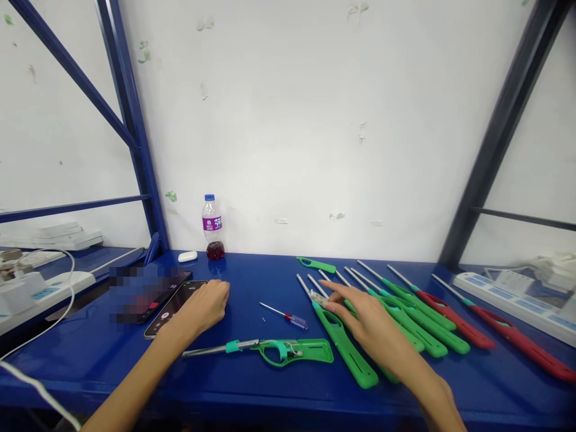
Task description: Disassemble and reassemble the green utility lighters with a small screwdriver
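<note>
The clear piece [319,299] pinched by the right hand [366,315] is best held lightly; the left grip [212,305] cannot be told.

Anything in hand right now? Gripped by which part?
Right hand: apparently a small clear piece, pinched by its near end; exact contact is partly hidden. Left hand: curled; can't tell whether it holds anything.

A white wall [292,120] backs the blue table [261,273].
</note>
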### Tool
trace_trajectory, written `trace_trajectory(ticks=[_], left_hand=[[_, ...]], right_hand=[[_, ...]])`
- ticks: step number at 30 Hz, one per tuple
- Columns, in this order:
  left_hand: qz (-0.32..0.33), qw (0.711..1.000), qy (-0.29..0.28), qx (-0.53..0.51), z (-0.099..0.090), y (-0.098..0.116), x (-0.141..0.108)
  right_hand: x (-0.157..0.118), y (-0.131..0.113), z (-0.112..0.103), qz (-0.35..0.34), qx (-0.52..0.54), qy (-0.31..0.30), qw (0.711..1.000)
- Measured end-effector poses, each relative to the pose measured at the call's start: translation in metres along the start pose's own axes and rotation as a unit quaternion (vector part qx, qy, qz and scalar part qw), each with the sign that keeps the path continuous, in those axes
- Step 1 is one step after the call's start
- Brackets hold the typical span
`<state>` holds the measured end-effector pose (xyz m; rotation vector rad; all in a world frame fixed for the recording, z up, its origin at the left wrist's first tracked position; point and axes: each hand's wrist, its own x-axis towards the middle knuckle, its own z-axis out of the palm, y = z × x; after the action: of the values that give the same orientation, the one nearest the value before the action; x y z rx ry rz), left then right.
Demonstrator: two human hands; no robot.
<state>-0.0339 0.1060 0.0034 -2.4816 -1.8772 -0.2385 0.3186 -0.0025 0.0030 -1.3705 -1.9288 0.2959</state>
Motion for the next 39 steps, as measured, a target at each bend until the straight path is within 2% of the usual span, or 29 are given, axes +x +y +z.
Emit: trace_trajectory(ticks=[4, 7, 13, 16, 18, 21, 23, 28, 39], left_hand=[[-0.006, 0.996, 0.042, -0.073, -0.006, 0.011, -0.016], [-0.008, 0.981, 0.063, -0.181, -0.012, 0.023, -0.038], [-0.012, 0.926, 0.067, -0.372, -0.007, 0.052, -0.068], [0.001, 0.879, 0.072, -0.471, -0.008, 0.063, -0.072], [0.004, 0.848, 0.039, -0.529, -0.011, 0.070, -0.074], [-0.001, 0.802, -0.049, -0.595, -0.017, 0.075, -0.079], [-0.004, 0.787, -0.071, -0.613, -0.018, 0.076, -0.081], [-0.010, 0.789, -0.058, -0.612, -0.019, 0.076, -0.083], [-0.007, 0.798, -0.061, -0.599, -0.025, 0.080, -0.086]], right_hand=[[0.001, -0.005, 0.007, -0.006, -0.009, -0.016, 1.000], [0.001, -0.016, 0.011, -0.010, -0.001, -0.028, 1.000], [-0.001, -0.040, 0.028, -0.005, 0.030, -0.066, 0.997], [-0.003, -0.047, 0.037, -0.019, 0.027, -0.074, 0.997], [-0.003, -0.051, 0.040, -0.036, 0.020, -0.077, 0.996], [-0.005, -0.058, 0.039, -0.067, 0.007, -0.091, 0.994], [-0.005, -0.062, 0.038, -0.090, 0.002, -0.099, 0.991], [-0.007, -0.064, 0.037, -0.121, -0.009, -0.094, 0.988], [-0.006, -0.065, 0.040, -0.120, -0.023, -0.090, 0.988]])
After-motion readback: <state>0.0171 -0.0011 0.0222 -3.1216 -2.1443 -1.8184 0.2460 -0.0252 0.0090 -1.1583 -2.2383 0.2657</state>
